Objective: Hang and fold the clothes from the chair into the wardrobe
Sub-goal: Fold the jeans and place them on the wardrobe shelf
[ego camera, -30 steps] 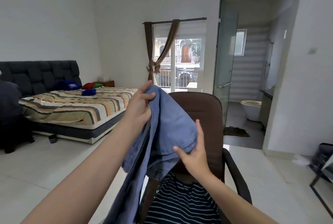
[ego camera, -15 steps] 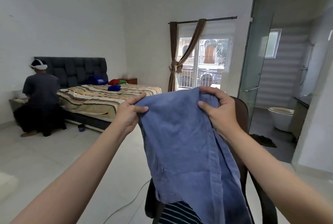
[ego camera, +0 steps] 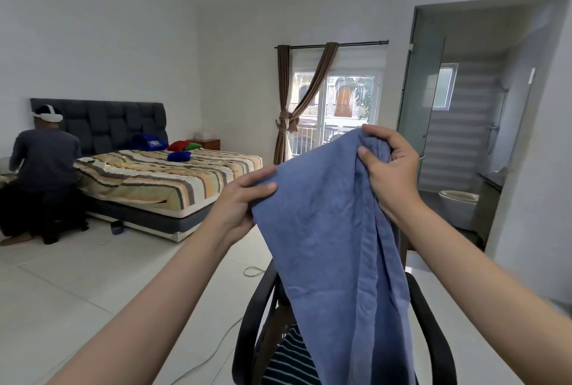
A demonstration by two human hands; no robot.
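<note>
Both hands are up in front of the camera, and between them hangs the blue garment (ego camera: 328, 248), lifted clear above the chair (ego camera: 433, 332) and draping down over its seat. The left hand (ego camera: 240, 202) pinches the cloth's upper left edge, thumb laid over the front and fingers tucked behind. The right hand (ego camera: 388, 172) sits higher, closed in a fist around a bunched handful of the upper right corner, knuckles toward the bathroom doorway (ego camera: 483, 124). The fabric slopes from the right hand down to the left, then falls in long folds, a seam running down its right side. Under the hanging cloth, on the chair seat, lies a dark striped garment (ego camera: 291, 360), only partly in sight. The chair's black armrests curve out on either side of the blue cloth. Across the room to the left stands a bed (ego camera: 161, 182) with a striped cover and a dark padded headboard, small coloured cushions at its far end. A second person (ego camera: 45, 174) in dark clothes crouches at the bed's left side, back to the camera. Behind the hands, a curtained window (ego camera: 337, 106) lets in daylight. A thin cable (ego camera: 213, 353) trails over the white floor tiles near the chair
</note>
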